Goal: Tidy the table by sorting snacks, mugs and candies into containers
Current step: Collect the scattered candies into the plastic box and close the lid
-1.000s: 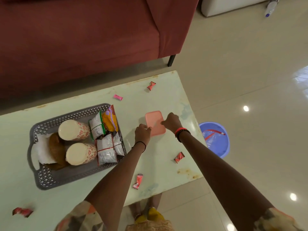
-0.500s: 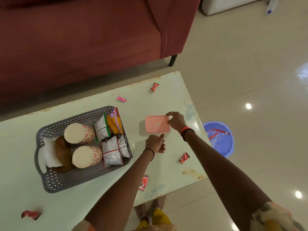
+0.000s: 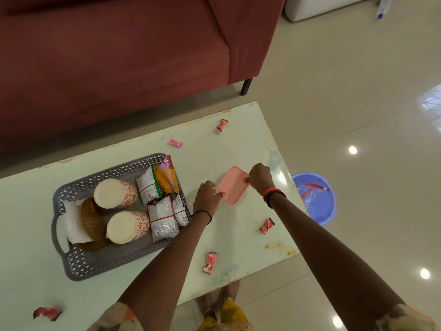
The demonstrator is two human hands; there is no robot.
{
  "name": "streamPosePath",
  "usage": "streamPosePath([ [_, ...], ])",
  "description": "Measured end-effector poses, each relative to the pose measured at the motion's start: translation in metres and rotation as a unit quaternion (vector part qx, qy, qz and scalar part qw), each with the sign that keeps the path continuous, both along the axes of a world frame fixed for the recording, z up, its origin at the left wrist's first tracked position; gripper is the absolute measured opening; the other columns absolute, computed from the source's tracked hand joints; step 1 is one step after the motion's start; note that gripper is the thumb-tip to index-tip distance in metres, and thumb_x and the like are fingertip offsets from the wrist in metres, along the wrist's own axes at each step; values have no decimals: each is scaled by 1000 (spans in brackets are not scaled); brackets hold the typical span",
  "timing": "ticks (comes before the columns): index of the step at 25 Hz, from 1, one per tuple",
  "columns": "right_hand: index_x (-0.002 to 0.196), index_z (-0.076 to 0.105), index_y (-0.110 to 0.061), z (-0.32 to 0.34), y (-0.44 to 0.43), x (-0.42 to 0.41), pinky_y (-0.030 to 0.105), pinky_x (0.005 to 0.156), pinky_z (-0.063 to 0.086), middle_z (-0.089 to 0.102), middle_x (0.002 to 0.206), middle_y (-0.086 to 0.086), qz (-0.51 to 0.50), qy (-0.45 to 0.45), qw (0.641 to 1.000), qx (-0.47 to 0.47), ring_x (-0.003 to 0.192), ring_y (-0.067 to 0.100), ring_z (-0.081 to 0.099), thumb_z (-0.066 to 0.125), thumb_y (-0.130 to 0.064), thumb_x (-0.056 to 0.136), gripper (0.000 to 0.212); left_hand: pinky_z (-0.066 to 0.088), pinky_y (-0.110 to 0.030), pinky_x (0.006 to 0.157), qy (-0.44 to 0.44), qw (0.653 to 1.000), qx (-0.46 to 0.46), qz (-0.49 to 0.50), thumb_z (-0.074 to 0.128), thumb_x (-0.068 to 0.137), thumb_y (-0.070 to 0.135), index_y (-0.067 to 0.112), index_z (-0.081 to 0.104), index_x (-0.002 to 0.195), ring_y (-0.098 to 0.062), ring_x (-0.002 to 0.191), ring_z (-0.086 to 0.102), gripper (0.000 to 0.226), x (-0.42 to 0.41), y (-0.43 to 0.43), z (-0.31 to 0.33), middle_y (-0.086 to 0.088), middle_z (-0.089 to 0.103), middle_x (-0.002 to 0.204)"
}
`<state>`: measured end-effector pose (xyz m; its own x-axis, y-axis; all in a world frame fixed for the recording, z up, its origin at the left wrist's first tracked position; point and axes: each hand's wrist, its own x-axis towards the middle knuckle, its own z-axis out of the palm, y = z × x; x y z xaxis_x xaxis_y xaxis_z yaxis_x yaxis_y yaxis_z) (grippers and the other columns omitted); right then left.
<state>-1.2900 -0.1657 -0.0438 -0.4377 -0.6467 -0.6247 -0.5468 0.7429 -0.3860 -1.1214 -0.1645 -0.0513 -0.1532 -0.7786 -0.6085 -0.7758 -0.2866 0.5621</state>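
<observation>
- Surface: table (image 3: 238, 149) with a pale top, stained along its edges; red sofa (image 3: 119, 56) behind it.
- Task item: pink container (image 3: 235, 185), flat with rounded corners, lying askew on the right half of the table, just right of the grey basket (image 3: 78, 263).
- Grip, left: left hand (image 3: 206, 198) is back-up with fingers stretched forward, tips touching the near-left edge of the pink container; nothing gripped.
- Grip, right: right hand (image 3: 260, 179) has thumb and fingers pinched on the far-right edge of the pink container.
- Basket contents: far mug (image 3: 115, 193) and near mug (image 3: 127, 226), both on their sides, touching snack packets (image 3: 163, 222) packed along the right wall; brown item at the left end, kind not determinable.
- Loose on the table: far red candy (image 3: 222, 125), pink candy (image 3: 175, 143), right red candy (image 3: 266, 226), near red candy (image 3: 210, 262), left red candy (image 3: 47, 313), all well apart.
- Floor: blue basin (image 3: 317, 204) right of the table, red strip inside.
</observation>
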Motion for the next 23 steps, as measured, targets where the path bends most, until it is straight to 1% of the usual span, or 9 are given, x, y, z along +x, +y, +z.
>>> streamPosePath([
  [3,105,58,11,-2,2,3,45,87,54,62,110,27,-37,-4,999,-16,98,40,64,72,0,78,32,44,-39,87,-1,1000,1,5,69,81,17,0,58,111,-35,108,56,36,-3,-3,-2,-22,61,113],
  [7,103,61,12,-3,0,-1,37,86,54,67,107,26,-62,-28,998,4,98,36,67,75,-4,76,35,45,-37,83,1,1000,-2,2,70,79,16,-3,61,106,-35,104,58,34,-3,-4,-5,-24,63,110],
  [10,93,60,6,2,-1,1,35,83,55,67,107,25,-82,-30,996,13,92,30,66,77,-6,75,27,45,-36,81,6,1000,-3,10,70,79,16,-3,62,105,-34,103,59,33,-3,-4,-6,-23,65,108],
  [13,74,51,-4,8,-4,1,26,62,48,67,99,21,-76,-17,997,18,83,25,62,78,-9,76,27,44,-35,81,7,1000,1,19,70,80,17,-3,62,104,-34,104,58,33,-2,-4,-7,-23,64,107],
  [16,59,38,-10,12,-6,0,17,43,40,59,74,12,-79,-22,996,21,65,24,57,74,-4,79,41,43,-36,83,12,1000,10,22,69,80,15,-4,61,104,-34,105,57,32,-3,-3,-6,-24,63,109],
  [17,59,38,-10,13,-7,0,17,46,46,55,65,10,-80,-24,996,19,60,24,57,72,-2,80,41,43,-36,84,12,1000,12,24,70,80,15,-4,61,104,-34,106,57,32,-2,-2,-5,-24,63,109],
  [18,59,40,-10,14,-8,0,20,57,54,55,63,10,-82,-29,996,13,63,26,61,70,0,81,39,44,-37,84,11,1000,11,25,70,80,15,-5,61,104,-34,106,58,33,-2,-2,-5,-24,63,109],
  [20,62,41,-11,16,-9,1,38,83,58,61,77,17,-86,-53,995,-8,83,35,67,69,2,80,35,43,-37,84,11,999,8,31,70,80,16,-5,61,104,-34,105,58,33,-2,-1,-5,-25,63,110],
  [23,64,37,-15,21,-6,7,46,87,55,54,93,16,-97,-81,991,-40,84,28,60,79,5,68,46,42,-34,83,8,999,8,36,68,81,16,-4,60,105,-34,105,57,33,-3,1,-7,-24,62,111],
])
